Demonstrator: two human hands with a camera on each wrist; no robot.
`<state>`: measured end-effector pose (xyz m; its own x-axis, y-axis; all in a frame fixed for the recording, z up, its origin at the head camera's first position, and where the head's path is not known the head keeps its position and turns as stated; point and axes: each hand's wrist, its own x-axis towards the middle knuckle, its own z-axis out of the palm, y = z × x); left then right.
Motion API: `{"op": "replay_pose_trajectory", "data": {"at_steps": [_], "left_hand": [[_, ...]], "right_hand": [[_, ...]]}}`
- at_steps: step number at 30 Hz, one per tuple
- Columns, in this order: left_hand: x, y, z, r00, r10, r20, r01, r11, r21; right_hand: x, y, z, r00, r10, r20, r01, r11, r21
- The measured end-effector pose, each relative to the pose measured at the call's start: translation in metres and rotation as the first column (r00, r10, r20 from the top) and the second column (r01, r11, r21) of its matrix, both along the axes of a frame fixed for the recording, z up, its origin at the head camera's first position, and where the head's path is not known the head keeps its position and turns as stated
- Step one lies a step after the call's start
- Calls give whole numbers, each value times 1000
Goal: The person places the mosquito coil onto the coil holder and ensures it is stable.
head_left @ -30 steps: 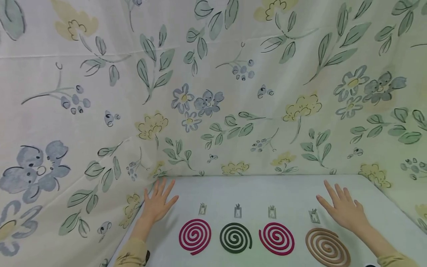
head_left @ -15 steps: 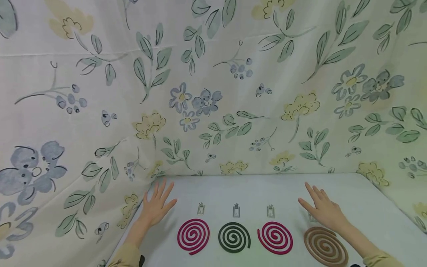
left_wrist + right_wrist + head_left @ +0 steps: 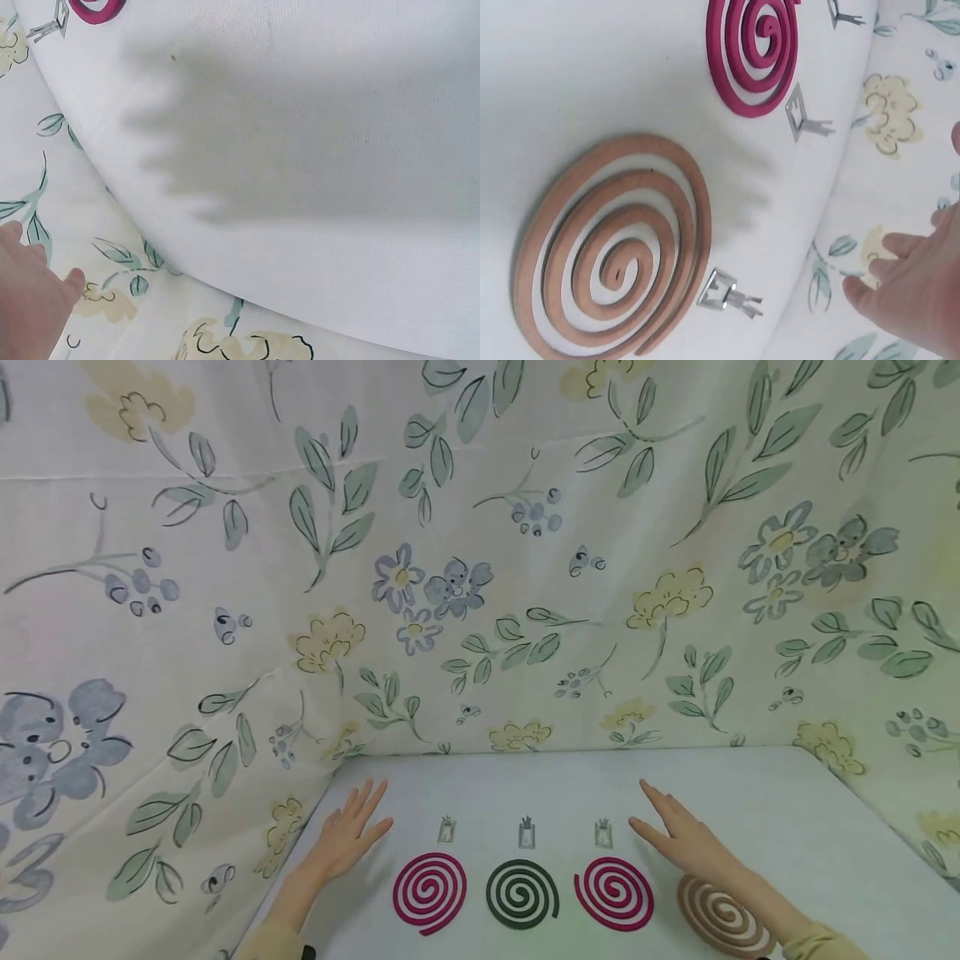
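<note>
A row of mosquito coils lies on the white table: a pink coil [image 3: 430, 893] at left, a dark green coil [image 3: 522, 894], a second pink coil [image 3: 614, 894], and a brown coil [image 3: 720, 914] at right. Small metal coil stands [image 3: 527, 834] sit just behind them. My left hand [image 3: 347, 833] hovers over the table's left side, fingers extended, holding nothing. With fingers straight, my right hand [image 3: 684, 837] is raised behind the right pink coil; its forearm partly covers the brown one. The right wrist view shows the stand [image 3: 727, 292] beside the brown coil, hidden in the head view.
A floral cloth [image 3: 480, 568] hangs behind the white table [image 3: 487, 785] and along both sides. The table's edge curves past my left hand in the left wrist view. Soft hand shadows fall on the tabletop.
My right hand has moved left, from beyond the brown coil's stand to behind the right pink coil. The left hand stays near its place, dipping slightly. The view has shifted a little.
</note>
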<state>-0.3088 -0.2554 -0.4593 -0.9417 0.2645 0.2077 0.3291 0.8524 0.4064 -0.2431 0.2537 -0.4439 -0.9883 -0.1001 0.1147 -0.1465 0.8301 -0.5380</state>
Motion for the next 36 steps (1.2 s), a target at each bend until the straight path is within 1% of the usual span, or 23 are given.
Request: {"op": "replay_pose_trajectory", "data": {"at_steps": [6,11,14,19,21,24,26,29,34,36], "left_hand": [[2,2,0,997,-13,71,12,1000,9],[4,4,0,992,-45,122,39,998,51],[6,4,-2,985,-51,164,43,998,54],[11,3,-7,961,-48,271,37,998,44],[14,2,-10,948,-50,314,32,998,62],[17,2,-12,935,-65,349,30,994,106],[20,2,-13,931,-83,355,37,990,134],[23,2,-13,931,-112,348,62,986,154],[26,4,-12,929,-147,340,105,985,140],[26,4,-12,926,-157,345,116,984,137]], "right_hand": [[-1,-16,-3,994,110,18,-107,989,-101],[-2,-31,-6,984,173,49,-166,979,-118],[-2,-41,-7,974,216,63,-205,968,-145],[0,-52,-11,953,287,97,-267,947,-178],[1,-56,-13,948,299,113,-276,944,-182],[1,-62,-15,944,309,112,-286,940,-184],[1,-66,-16,941,324,100,-302,935,-186],[-1,-73,-17,931,355,80,-335,922,-196],[-5,-81,-23,910,407,84,-377,894,-243],[-7,-84,-25,907,412,88,-379,890,-254]]}}
